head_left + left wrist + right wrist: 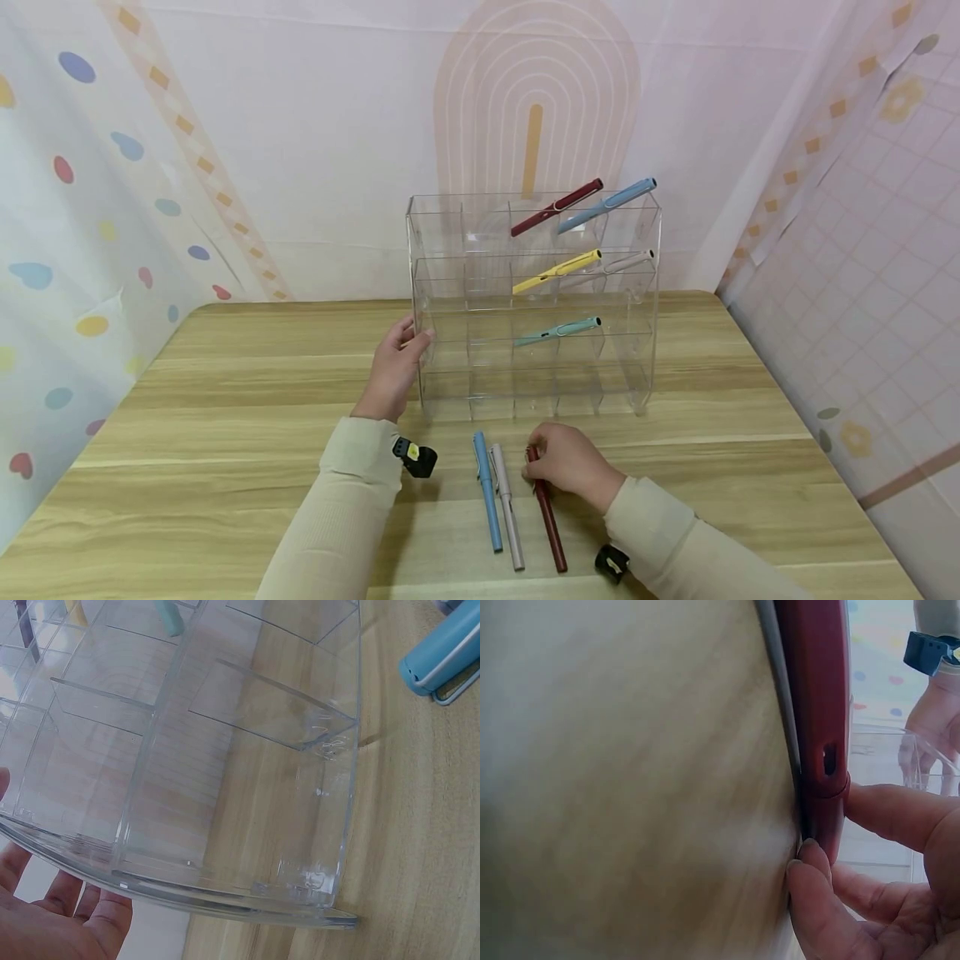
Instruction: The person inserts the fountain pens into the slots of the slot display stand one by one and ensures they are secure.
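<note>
A clear acrylic pen rack (442, 385) with tiered compartments stands upright on the table. My left hand (393, 371) holds its left side panel; in the left wrist view, fingers (109, 915) of that hand lie on the panel's outer side. My right hand (573, 462) pinches the upper end of a dark red pen (550, 521) in front of the rack. The right wrist view shows thumb and fingertips on this pen (817, 690), close to the tabletop. Left of it lie a light grey-lilac pen (507, 508) and a blue pen (487, 496).
Several pens lean in the rack's right-hand columns: another dark red pen (557, 208), a light blue pen (609, 204), a yellow pen (557, 272), a pale pen (628, 262) and a teal pen (557, 332). A patterned curtain (337, 125) hangs behind the wooden table (225, 433).
</note>
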The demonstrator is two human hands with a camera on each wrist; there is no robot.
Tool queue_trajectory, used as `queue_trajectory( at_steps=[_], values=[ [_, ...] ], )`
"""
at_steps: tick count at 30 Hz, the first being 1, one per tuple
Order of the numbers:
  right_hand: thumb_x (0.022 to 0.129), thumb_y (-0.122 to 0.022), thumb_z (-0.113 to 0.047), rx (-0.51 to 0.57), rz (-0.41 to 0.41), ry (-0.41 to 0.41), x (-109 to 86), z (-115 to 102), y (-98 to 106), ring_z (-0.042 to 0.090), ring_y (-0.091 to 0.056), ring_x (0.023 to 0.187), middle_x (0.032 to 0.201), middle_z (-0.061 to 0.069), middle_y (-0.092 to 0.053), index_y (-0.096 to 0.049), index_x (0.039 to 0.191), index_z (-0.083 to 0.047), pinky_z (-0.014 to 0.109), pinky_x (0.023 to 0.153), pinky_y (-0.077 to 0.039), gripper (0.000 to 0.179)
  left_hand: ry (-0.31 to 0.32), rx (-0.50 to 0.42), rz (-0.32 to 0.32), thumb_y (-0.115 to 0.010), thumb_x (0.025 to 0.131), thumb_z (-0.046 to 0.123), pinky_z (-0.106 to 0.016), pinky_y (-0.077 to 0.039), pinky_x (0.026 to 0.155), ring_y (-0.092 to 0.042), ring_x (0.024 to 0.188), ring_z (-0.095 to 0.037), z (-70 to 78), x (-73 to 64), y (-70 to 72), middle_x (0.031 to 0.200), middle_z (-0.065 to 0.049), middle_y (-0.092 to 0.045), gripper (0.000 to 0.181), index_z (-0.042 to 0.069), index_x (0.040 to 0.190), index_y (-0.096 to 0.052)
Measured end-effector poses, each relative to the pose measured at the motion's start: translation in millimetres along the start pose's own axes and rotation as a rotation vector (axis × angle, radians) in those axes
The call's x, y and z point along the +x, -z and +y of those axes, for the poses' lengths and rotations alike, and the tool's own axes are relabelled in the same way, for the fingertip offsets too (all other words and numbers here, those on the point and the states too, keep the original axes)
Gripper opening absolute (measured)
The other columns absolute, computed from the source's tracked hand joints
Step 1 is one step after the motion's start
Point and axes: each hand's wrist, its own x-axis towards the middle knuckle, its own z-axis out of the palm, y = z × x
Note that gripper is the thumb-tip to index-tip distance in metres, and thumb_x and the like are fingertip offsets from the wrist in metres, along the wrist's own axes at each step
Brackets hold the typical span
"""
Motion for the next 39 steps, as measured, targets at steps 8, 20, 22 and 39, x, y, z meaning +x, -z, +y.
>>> queue_trajectory(
  at_steps=[8,20,22,39],
  values=[
    [0.075,-0.079,-0.006,0.006,-0.002,-0.013,-0.6,-2.6,1.8,0.015,-0.047,0.063,0.072,0.0,-0.056,-0.062,0.089,-0.003,0.029,0.059,-0.04,0.022,0.003,-0.002,-0.001,-0.049,0.101,0.021,-0.05,-0.034,0.106,-0.04,0.127,-0.031,-0.5,0.5,-0.6,0.143,-0.017,-0.038,0.048,0.01,0.146,-0.038],
    [0.076,-0.074,-0.003,0.209,-0.031,-0.056,2.6,6.2,4.2,0.012,-0.053,0.053,0.07,0.002,-0.06,-0.061,0.087,-0.003,0.026,0.048,-0.046,0.017,-0.004,0.002,0.006,-0.05,0.1,0.021,-0.047,-0.035,0.103,-0.041,0.126,-0.031,-0.5,0.5,-0.9,0.143,-0.016,-0.038,0.048,0.012,0.146,-0.039],
    [0.076,-0.074,-0.004,0.237,-0.036,-0.074,2.7,6.8,5.0,0.012,-0.054,0.053,0.071,0.003,-0.061,-0.061,0.088,-0.003,0.027,0.047,-0.047,0.017,-0.003,0.002,0.009,-0.051,0.1,0.021,-0.046,-0.035,0.102,-0.041,0.125,-0.031,-0.4,0.5,-1.0,0.142,-0.016,-0.038,0.048,0.012,0.146,-0.039],
    [0.082,-0.065,-0.002,0.464,0.008,-0.161,-0.6,10.2,21.3,0.017,-0.059,0.063,0.086,0.011,-0.063,-0.06,0.109,0.005,0.032,0.054,-0.052,0.028,0.003,0.01,-0.001,-0.05,0.101,0.022,-0.05,-0.032,0.106,-0.039,0.127,-0.032,1.6,-0.9,0.0,0.141,-0.017,-0.038,0.049,0.011,0.147,-0.038]
  ],
)
